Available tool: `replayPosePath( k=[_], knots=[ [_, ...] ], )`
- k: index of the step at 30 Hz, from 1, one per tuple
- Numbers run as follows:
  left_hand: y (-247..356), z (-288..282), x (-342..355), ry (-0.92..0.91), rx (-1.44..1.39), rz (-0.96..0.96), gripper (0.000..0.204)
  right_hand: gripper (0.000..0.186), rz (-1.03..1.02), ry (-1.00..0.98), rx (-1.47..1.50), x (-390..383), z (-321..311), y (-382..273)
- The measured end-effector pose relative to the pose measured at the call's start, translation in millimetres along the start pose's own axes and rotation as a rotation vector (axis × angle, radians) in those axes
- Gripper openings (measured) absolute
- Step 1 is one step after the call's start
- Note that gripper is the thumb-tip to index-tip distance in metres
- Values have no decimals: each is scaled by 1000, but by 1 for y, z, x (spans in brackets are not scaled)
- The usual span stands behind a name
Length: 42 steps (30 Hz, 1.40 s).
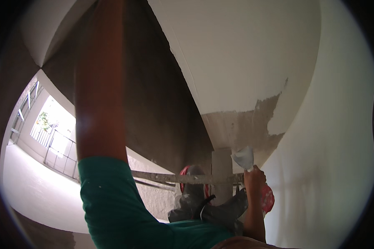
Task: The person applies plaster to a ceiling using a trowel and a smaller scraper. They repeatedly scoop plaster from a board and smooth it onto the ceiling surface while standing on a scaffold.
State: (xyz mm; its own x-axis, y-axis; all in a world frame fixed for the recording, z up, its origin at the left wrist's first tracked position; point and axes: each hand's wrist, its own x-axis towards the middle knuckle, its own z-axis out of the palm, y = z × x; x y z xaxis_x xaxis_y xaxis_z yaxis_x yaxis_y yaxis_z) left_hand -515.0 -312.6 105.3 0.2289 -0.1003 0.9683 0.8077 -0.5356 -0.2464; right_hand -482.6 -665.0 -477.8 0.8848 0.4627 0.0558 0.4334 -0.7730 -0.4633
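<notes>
We see a flared, pale-smeared putty knife (244, 158) gripped in the right hand (254, 177), below a ragged grey patch (237, 128); smooth whitish plaster (245, 54) spreads above that patch. We cannot tell the unseen left hand's state.

This looks like a building where the inside is being fixed up. One big surface has a smooth white coat (249, 54), but a rough brownish patch (234, 128) shows bare, and a wide scraper (243, 157) is smeared with pale stuff. A splotchy bar (158, 177) runs across, and bright daylight comes in past a metal railing (50, 145).
</notes>
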Motion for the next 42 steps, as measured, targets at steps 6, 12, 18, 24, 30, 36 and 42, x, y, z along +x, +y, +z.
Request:
replayPosePath(
  k=[6, 12, 18, 24, 30, 36, 42],
  knots=[
    [26, -19, -67, -204, -127, -26, 58, 29, 33, -68, -24, 5, 3, -3],
    [69, 4, -257, -296, -55, 73, 64, 31, 22, -83, -43, 8, 11, 1],
    [127, 1, -456, -536, -212, 20, 69, 32, 20, -92, -35, 9, 18, 7],
    [150, 0, -600, -714, -307, 6, 63, 30, 36, -110, -29, 9, 19, 1],
    [142, -24, -590, -730, -446, 41, 62, 30, 95, -128, -43, 16, 15, -4],
    [98, -55, -409, -522, -474, 91, 78, 29, 51, -83, 12, 9, 9, -2],
    [70, -31, -173, -43, -236, 147, 77, 28, 3, -11, 48, 3, 18, 9]
  ],
)
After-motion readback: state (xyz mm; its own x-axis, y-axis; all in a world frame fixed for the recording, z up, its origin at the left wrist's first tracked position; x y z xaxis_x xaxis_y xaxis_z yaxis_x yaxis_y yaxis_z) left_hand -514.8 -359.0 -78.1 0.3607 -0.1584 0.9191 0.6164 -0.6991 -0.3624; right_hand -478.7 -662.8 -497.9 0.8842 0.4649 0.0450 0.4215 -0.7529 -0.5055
